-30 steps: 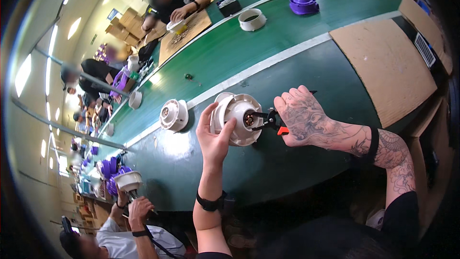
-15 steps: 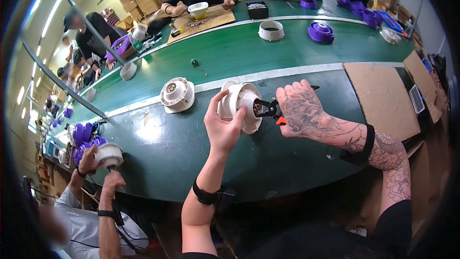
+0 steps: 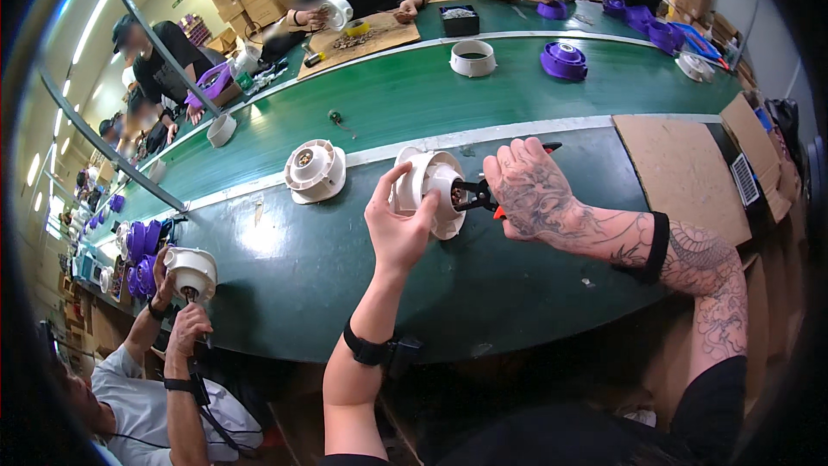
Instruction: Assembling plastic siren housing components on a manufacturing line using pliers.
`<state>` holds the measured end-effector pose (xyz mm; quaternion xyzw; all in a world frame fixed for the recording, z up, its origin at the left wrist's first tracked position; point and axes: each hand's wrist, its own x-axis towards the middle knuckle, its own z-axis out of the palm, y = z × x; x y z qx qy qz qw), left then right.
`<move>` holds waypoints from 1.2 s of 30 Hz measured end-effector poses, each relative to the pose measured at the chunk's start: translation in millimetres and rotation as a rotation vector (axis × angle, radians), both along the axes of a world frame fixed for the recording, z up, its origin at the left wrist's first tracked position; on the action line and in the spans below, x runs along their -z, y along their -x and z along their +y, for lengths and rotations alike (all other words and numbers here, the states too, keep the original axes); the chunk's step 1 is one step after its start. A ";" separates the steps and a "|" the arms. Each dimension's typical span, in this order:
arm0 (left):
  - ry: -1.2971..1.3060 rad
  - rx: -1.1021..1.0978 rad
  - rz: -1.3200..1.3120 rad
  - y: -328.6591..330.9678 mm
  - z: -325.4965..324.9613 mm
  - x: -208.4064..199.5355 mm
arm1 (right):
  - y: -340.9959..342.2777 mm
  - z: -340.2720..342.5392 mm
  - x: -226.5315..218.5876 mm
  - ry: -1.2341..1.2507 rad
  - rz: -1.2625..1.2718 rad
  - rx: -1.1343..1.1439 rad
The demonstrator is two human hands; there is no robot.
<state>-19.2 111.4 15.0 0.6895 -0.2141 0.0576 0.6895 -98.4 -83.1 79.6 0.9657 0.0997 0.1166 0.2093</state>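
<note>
My left hand [image 3: 401,223] is wrapped round a white round plastic housing [image 3: 437,170], tipped on its side with its central opening facing right. Copper-coloured parts show inside that opening. A pair of pliers [image 3: 473,196] with black jaws and red on the handles is gripped in my right hand [image 3: 528,188]; the jaws reach into the opening. Exactly what the tips touch is hidden inside. A second white housing [image 3: 315,171] of like shape, with copper-coloured bits at its centre, lies on the green worktable [image 3: 302,293] to the left.
Beyond the worktable runs a green conveyor belt [image 3: 397,103], carrying a white ring [image 3: 473,59], a purple housing [image 3: 563,61] and a small wired part [image 3: 338,120]. Flattened cardboard [image 3: 681,177] lies at right. At lower left a co-worker handles another white housing [image 3: 191,273].
Things on the belt have shifted left. My hands and the pliers stay nearly in place at the housing. The co-worker across the belt has lifted and tilted a white part.
</note>
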 end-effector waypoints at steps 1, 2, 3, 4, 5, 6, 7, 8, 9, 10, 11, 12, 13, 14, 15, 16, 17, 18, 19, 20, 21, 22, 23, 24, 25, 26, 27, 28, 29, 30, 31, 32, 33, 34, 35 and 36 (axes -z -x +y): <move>-0.004 0.005 0.001 0.9 0.0 -0.2 | 1.2 1.2 -1.8 0.006 0.014 0.012; 0.023 0.000 0.008 2.2 -0.2 -1.3 | 1.2 1.6 -2.1 0.002 0.015 0.017; 0.053 -0.008 0.014 3.4 -1.3 -2.1 | 0.5 0.7 -3.2 -0.058 0.064 0.061; 0.051 -0.007 0.014 3.8 -2.2 -1.1 | 0.0 -0.1 -3.6 -0.117 0.114 0.104; 0.092 -0.012 0.038 3.8 -3.0 0.8 | -0.8 -0.8 -1.9 -0.118 0.114 0.105; 0.133 -0.022 0.062 4.4 -2.5 1.7 | -1.8 -0.6 -0.9 -0.131 0.118 0.112; 0.132 -0.027 0.062 3.7 -2.1 2.6 | -2.4 -0.8 -0.3 -0.143 0.121 0.119; 0.113 -0.029 0.039 2.1 -1.9 3.3 | -2.7 -1.7 -0.4 -0.143 0.121 0.114; 0.093 -0.025 0.019 0.8 -2.1 4.2 | -2.9 -2.0 -0.4 -0.141 0.117 0.100; 0.092 -0.023 0.020 0.9 -1.8 4.5 | -3.0 -2.2 -0.5 -0.139 0.112 0.086; 0.092 -0.017 0.034 1.4 -1.6 3.9 | -2.9 -2.3 -0.9 -0.140 0.113 0.088; 0.092 -0.013 0.047 1.4 -1.0 3.6 | -3.4 -2.0 -1.9 -0.145 0.121 0.080; 0.092 -0.014 0.047 0.6 -0.3 4.7 | -4.3 -2.0 -2.6 -0.150 0.129 0.073; 0.095 -0.004 0.034 -0.7 0.5 6.5 | -5.9 -3.4 -2.9 -0.150 0.129 0.072; 0.098 0.006 0.023 -1.2 1.3 7.3 | -7.4 -4.8 -3.8 -0.197 0.173 0.071; 0.098 0.006 0.023 -1.0 1.1 7.8 | -8.6 -5.6 -4.2 -0.245 0.217 0.070; 0.104 0.020 0.001 -0.5 0.3 7.8 | -8.7 -6.2 -4.3 -0.245 0.218 0.070; 0.109 0.033 -0.021 0.3 0.4 8.0 | -7.7 -5.5 -6.3 -0.233 0.218 0.078; 0.108 0.031 -0.019 0.6 0.8 7.6 | -7.1 -4.7 -7.1 -0.220 0.218 0.086; 0.100 0.034 -0.014 0.6 1.1 7.1 | -5.8 -4.5 -5.4 -0.221 0.220 0.085; 0.093 0.037 -0.008 0.7 1.3 6.3 | -3.5 -4.5 -4.9 -0.207 0.179 0.060; 0.093 0.034 -0.007 0.4 1.6 7.3 | -2.3 -4.2 -4.5 -0.194 0.138 0.035; 0.103 0.033 -0.011 -0.1 1.9 9.2 | -2.7 -3.8 -4.2 -0.194 0.139 0.032; 0.115 0.037 -0.016 -0.3 0.7 10.2 | -2.3 -3.5 -5.1 -0.190 0.152 0.045; 0.115 0.039 -0.015 -0.3 -0.2 10.4 | -1.9 -3.6 -5.6 -0.186 0.164 0.058; 0.118 0.043 0.000 0.0 -1.1 9.9 | -2.1 -4.3 -5.1 -0.186 0.164 0.060; 0.120 0.044 0.014 0.0 -0.9 9.3 | -3.5 -4.2 -4.4 -0.186 0.159 0.058; 0.118 0.043 0.013 -0.2 -0.6 10.1 | -4.6 -3.9 -3.6 -0.185 0.153 0.056; 0.128 0.042 0.011 -0.7 -0.4 11.8 | -5.0 -3.3 -2.6 -0.186 0.153 0.055; 0.139 0.041 0.011 -0.5 -0.5 12.9 | -4.7 -2.8 -1.4 -0.186 0.133 0.058; 0.139 0.040 0.012 -0.2 -0.3 13.5 | -4.7 -2.4 -0.2 -0.186 0.114 0.061; 0.140 0.026 -0.014 0.0 0.0 13.7 | -4.7 -2.3 0.8 -0.186 0.115 0.060; 0.142 0.013 -0.039 0.5 -0.7 13.5 | -4.0 -3.2 0.8 -0.156 0.066 0.032; 0.143 0.013 -0.038 0.7 -1.2 13.5 | -3.4 -3.9 0.9 -0.125 0.016 0.004; 0.151 0.019 -0.026 0.8 -1.6 13.7 | -3.1 -4.6 1.1 -0.125 0.018 0.005; 0.157 0.025 -0.015 0.8 -1.6 14.0 | -3.0 -4.4 1.4 -0.102 -0.003 0.002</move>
